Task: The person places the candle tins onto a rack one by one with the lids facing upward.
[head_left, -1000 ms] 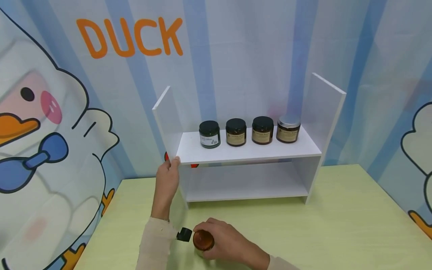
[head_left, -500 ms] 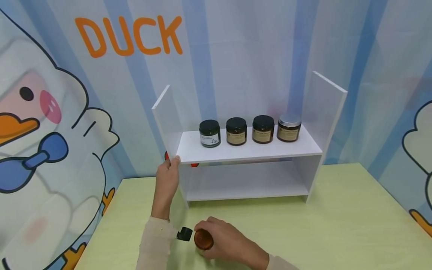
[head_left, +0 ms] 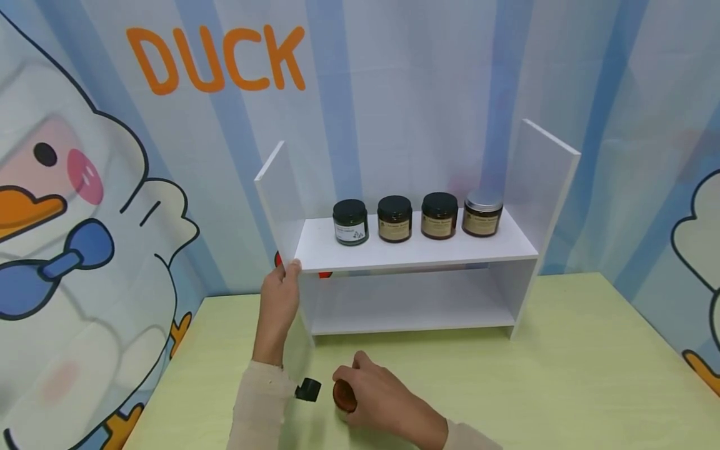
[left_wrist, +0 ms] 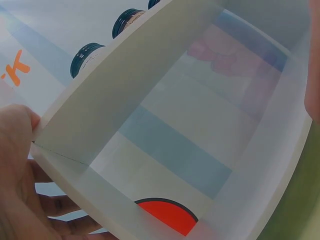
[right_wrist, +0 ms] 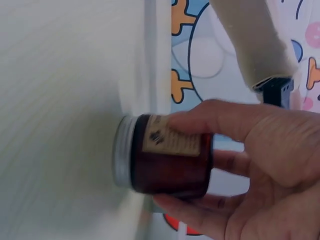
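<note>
My left hand point(head_left: 279, 295) grips the left side panel of a white two-tier shelf point(head_left: 413, 265), thumb at the upper board's front corner and fingers behind the panel in the left wrist view. My right hand point(head_left: 382, 397) holds a brown glass jar point(head_left: 344, 396) low over the table, fingers and thumb around its sides. The jar is upside down: its brown base faces up in the head view. In the right wrist view its tan label point(right_wrist: 172, 137) shows partly under a finger, and its silver lid point(right_wrist: 125, 152) is against or close to the tabletop.
On the upper board stand a black-lidded jar with a white label point(head_left: 350, 222), two black-lidded jars point(head_left: 395, 219) with tan labels, and a silver-lidded jar point(head_left: 482, 214). The shelf stands on a pale green table point(head_left: 585, 369) before a duck-print backdrop point(head_left: 405, 81).
My right hand and the jar have shifted slightly to the right and away from me, with the fingers a little rearranged on it. The left hand and shelf stay put.
</note>
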{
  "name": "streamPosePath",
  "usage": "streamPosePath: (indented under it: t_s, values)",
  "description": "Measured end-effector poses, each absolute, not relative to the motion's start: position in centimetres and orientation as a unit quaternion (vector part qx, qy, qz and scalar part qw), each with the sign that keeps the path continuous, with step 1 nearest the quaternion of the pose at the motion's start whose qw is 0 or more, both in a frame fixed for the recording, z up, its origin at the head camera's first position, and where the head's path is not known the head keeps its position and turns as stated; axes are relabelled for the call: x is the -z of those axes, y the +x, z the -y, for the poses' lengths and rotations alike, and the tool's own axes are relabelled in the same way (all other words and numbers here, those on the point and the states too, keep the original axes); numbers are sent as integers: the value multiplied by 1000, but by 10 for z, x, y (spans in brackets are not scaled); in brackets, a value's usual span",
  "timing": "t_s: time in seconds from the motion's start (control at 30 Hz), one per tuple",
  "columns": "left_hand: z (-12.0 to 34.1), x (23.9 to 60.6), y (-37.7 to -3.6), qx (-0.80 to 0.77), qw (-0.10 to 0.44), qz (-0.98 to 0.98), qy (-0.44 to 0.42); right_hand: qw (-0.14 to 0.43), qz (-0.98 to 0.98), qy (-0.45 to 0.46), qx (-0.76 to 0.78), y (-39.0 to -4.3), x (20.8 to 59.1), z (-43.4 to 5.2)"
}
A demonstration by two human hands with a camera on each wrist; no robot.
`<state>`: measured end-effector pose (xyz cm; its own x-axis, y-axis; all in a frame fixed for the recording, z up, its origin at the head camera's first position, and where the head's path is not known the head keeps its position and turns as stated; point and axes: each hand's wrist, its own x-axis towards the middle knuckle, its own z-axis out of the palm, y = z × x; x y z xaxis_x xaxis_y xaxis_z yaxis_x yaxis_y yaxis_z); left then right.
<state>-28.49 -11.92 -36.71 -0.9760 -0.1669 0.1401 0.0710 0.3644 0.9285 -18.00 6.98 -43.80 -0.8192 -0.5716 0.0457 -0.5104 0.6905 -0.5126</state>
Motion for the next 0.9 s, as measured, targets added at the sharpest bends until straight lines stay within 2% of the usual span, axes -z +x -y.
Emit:
streamPosePath:
  t_s: [0.57,0.9]
  values:
    - [119,367,-288,567,99,817,29,15,-947,-298,120,-179,423,-61]
    - [120,368,-287,563,95,820,44,18,-961,-275,0,-178,419,-46]
